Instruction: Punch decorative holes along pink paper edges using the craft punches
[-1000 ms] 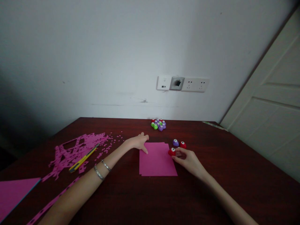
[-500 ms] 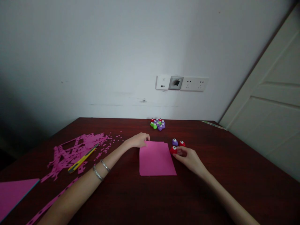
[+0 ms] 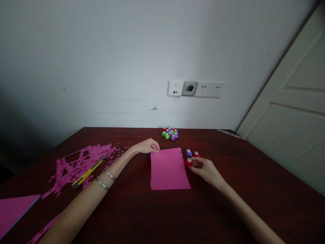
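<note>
A pink sheet of paper lies in front of me on other pink sheets whose edges peek out. Small dark punched holes mark its upper right corner and edge. My left hand pinches the sheet's upper left corner between thumb and fingers. At the right edge of the paper, my right hand grips a red craft punch with a white, eye-like top. I cannot tell whether the punch is clamped on the paper. Just behind it stand a purple punch and another red punch.
Several red, green and purple punches cluster near the wall. To the left lie punched pink paper strips, tiny pink cut-outs and a yellow utility knife. A pink pad sits at the near left. A thin strip rests far right.
The sheet's upper right part has shifted up and holes now show along it. My left hand has moved slightly up and left with the corner. The red punch has moved slightly right.
</note>
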The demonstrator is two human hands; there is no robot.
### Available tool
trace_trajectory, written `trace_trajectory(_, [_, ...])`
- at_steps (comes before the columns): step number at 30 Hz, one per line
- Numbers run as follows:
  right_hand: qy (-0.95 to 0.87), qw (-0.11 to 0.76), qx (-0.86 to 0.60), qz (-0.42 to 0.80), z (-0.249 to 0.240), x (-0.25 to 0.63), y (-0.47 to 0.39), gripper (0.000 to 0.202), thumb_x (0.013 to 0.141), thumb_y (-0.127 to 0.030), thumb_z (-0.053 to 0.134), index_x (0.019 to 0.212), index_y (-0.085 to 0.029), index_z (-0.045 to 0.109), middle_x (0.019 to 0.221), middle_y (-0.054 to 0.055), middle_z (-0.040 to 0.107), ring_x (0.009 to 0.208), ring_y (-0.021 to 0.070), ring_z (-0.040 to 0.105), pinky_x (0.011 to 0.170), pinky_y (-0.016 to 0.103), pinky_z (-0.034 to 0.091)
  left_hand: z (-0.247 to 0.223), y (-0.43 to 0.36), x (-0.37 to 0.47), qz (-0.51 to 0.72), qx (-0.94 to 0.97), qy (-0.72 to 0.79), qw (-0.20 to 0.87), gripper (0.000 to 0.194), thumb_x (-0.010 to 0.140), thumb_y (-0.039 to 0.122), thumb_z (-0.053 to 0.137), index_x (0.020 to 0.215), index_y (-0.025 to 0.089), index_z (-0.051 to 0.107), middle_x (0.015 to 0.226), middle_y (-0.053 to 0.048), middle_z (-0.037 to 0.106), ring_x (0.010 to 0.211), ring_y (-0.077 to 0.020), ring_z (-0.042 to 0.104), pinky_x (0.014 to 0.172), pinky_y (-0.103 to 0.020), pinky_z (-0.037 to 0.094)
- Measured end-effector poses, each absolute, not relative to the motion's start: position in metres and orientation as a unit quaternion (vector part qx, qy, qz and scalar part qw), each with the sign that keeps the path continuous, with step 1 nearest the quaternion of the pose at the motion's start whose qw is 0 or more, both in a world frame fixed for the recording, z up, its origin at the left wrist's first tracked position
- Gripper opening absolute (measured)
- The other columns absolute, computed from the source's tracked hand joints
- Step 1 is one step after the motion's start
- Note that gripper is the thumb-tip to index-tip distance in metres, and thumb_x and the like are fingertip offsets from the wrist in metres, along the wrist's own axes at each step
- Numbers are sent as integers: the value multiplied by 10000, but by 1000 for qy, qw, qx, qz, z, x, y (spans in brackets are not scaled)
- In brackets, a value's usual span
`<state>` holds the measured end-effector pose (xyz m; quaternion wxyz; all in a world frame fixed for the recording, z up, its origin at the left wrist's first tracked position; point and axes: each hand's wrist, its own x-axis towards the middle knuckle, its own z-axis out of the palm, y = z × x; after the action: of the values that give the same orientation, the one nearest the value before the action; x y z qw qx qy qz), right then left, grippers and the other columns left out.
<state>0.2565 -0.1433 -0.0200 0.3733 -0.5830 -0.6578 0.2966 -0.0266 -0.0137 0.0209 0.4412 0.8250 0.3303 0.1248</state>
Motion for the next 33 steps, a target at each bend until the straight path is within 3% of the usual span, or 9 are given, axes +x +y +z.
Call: trace_trajectory(33, [-668,373,-588,263,-19,251,-148,201,675,-253,617,857,-183,668,834,56,715,804,229,666,742,323,505,15,-10,-30,132,798,336,482,220,643,260,649,806,112,652,709,-35,642,646,-115,541,626,-246,385])
